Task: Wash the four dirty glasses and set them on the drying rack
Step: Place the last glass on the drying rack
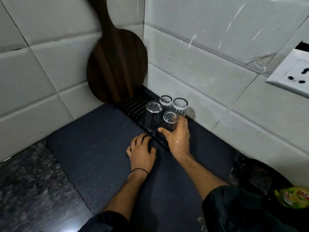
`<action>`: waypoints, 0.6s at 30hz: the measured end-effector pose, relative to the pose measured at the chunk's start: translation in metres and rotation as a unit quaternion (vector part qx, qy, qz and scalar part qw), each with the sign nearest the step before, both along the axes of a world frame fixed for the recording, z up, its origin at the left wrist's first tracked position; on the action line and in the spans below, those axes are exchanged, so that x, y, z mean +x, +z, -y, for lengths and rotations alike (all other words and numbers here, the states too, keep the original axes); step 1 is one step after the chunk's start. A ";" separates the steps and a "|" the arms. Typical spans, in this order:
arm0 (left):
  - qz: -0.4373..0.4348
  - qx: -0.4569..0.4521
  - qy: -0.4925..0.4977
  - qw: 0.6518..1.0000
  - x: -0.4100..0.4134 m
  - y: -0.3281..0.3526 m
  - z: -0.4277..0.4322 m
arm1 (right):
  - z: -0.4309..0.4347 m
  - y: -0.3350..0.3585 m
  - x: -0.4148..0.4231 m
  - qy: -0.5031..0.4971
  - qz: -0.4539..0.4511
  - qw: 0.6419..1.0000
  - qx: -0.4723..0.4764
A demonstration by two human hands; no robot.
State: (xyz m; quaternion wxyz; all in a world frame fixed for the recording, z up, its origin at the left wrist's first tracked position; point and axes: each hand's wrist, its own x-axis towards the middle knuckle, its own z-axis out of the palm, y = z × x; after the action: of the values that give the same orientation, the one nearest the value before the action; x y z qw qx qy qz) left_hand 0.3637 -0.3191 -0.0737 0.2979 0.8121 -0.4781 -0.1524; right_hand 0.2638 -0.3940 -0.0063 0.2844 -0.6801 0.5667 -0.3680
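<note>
Several clear glasses stand upside down on the black ribbed drying rack in the corner of the tiled walls. My wet right hand grips the nearest glass around its side. Beside it are a left glass, a rear glass and a ribbed right glass. My left hand rests on the dark mat with its fingers bent, their tips touching the rack's near edge, holding nothing.
A dark round wooden board leans in the wall corner behind the rack. A white wall socket sits at the right. Speckled granite counter surrounds the mat. A yellow-green packet lies at the lower right.
</note>
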 end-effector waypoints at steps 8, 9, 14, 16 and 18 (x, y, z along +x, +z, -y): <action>0.001 0.001 0.004 1.000 -0.001 -0.004 -0.002 | -0.005 -0.012 -0.004 0.005 -0.011 1.000 0.000; 0.001 0.003 0.003 1.000 -0.001 -0.004 -0.003 | -0.005 -0.012 -0.004 0.006 -0.007 1.000 0.003; -0.007 0.015 -0.002 1.000 -0.004 0.001 -0.004 | -0.003 -0.011 -0.008 0.013 -0.012 1.000 0.018; -0.010 0.027 -0.006 1.000 -0.005 0.005 -0.005 | 0.000 -0.009 -0.010 0.015 -0.010 1.000 0.025; -0.013 0.039 -0.013 0.999 -0.005 0.008 -0.004 | 0.002 -0.009 -0.013 0.017 -0.002 0.999 0.031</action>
State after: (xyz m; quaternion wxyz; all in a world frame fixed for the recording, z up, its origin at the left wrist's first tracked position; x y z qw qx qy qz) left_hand 0.3586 -0.3151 -0.0659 0.2700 0.8147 -0.4786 -0.1854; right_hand 0.2512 -0.3963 -0.0155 0.3105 -0.6813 0.5670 -0.3435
